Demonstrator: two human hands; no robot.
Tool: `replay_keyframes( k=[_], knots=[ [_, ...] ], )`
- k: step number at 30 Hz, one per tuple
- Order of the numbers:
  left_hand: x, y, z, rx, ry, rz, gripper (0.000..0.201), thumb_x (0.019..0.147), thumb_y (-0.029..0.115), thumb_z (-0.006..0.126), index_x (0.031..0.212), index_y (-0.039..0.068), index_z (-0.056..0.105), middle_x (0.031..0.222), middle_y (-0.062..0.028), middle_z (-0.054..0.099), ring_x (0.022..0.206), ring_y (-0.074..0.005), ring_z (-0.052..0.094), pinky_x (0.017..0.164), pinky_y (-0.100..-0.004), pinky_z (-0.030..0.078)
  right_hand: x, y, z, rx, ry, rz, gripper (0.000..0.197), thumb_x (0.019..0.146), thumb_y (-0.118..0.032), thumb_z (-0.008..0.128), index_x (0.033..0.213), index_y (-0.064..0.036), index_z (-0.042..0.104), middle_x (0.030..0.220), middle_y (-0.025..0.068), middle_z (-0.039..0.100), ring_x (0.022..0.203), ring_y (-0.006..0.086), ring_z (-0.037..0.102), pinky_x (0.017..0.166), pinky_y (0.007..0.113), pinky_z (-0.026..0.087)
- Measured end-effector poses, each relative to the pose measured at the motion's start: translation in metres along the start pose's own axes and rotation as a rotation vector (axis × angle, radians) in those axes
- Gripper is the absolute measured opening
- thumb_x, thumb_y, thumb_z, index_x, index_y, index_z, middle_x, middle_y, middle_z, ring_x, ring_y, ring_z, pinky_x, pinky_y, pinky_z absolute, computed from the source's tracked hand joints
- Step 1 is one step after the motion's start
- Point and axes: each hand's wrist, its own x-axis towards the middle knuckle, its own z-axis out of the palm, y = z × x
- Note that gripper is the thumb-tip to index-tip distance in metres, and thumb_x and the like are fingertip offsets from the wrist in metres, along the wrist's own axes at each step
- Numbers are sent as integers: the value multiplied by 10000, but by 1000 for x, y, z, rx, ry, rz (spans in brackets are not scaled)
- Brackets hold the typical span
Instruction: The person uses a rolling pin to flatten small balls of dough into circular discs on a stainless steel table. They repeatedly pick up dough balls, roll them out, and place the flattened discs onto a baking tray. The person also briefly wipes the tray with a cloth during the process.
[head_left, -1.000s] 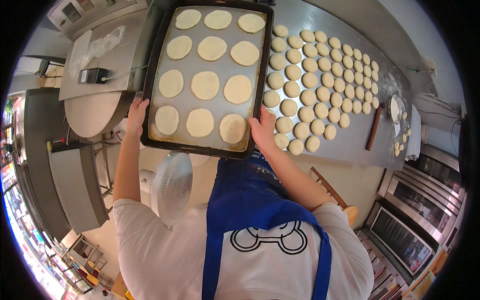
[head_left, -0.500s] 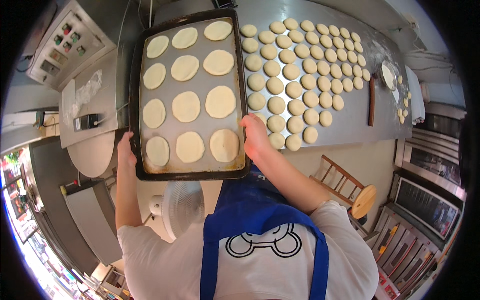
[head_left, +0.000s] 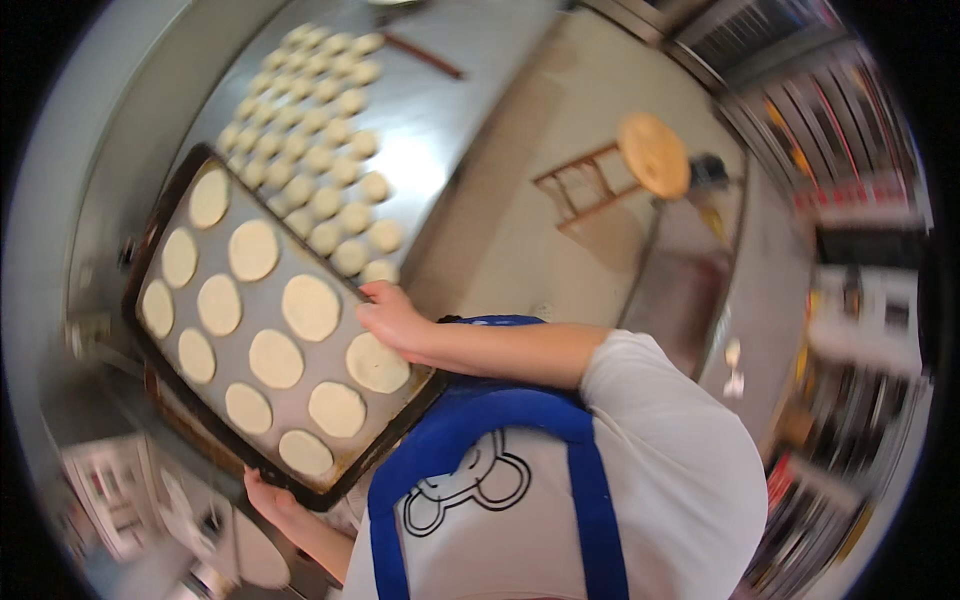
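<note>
A dark-rimmed baking tray (head_left: 262, 308) is held between my two hands, tilted in view. Several flat pale dough rounds (head_left: 276, 358) lie on it in rows, spaced apart. My right hand (head_left: 398, 318) grips the tray's right edge, close to one of the rounds. At the lower corner, my left hand (head_left: 268, 495) has hold of the near left edge, its fingers partly under the rim. Another dark tray edge (head_left: 185, 415) shows just beyond the left side of the held tray.
Several dough balls (head_left: 325, 200) cover part of the steel table (head_left: 450, 120) past the tray. A brown rolling pin (head_left: 425, 56) lies farther along it. On the floor to the right stands a wooden stool (head_left: 655, 155). A control box (head_left: 110, 490) is at lower left.
The view has swung round to the right, so the table now appears at upper left and the stool nearer the middle. Both hands still hold the tray, which now appears slanted.
</note>
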Motion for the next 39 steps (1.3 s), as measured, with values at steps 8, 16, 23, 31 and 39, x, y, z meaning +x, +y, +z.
replay_keyframes(
  k=[8, 16, 23, 31, 39],
  knots=[
    [-95, 86, 151, 230, -530, -123, 492, 888, 153, 440, 1335, 79, 631, 1321, -66, 669, 1247, -288, 597, 1111, -446, 437, -165, -36, -111, 352, 397, -102, 549, 847, -135, 601, 1363, 34, 524, 1183, 191, 641, 1149, 297, 604, 981, 402, 489],
    [-267, -73, 419, 626, -963, -51, 260, 978, 163, 563, 1141, 5, 691, 1158, -79, 710, 1083, -223, 648, 990, -382, 479, -328, 0, -374, 919, 707, -187, 471, 821, -7, 545, 1283, 81, 559, 1148, 172, 628, 1057, 265, 614, 878, 390, 528],
    [-414, -297, 639, 1045, -1198, -174, 167, 971, 154, 564, 978, 32, 679, 962, -86, 690, 971, -245, 668, 832, -424, 569, -386, 140, -517, 1347, 1092, -349, 223, 778, 26, 511, 968, 47, 625, 961, 125, 638, 919, 252, 632, 809, 388, 542],
    [-548, -525, 792, 1338, -1422, -315, 107, 812, 63, 550, 890, -1, 584, 928, -134, 595, 869, -295, 603, 711, -501, 560, -411, 162, -656, 1240, 1516, 47, 144, 813, -82, 544, 917, 3, 595, 888, 97, 597, 763, 244, 610, 690, 410, 537],
    [-651, -669, 899, 1451, -1439, -321, 219, 885, 170, 611, 952, -38, 625, 931, -152, 648, 828, -294, 641, 739, -495, 566, -384, 204, -816, 1421, 1649, 223, 287, 852, -147, 591, 1107, -17, 575, 1212, 144, 609, 1119, 294, 586, 987, 494, 475]
  ],
)
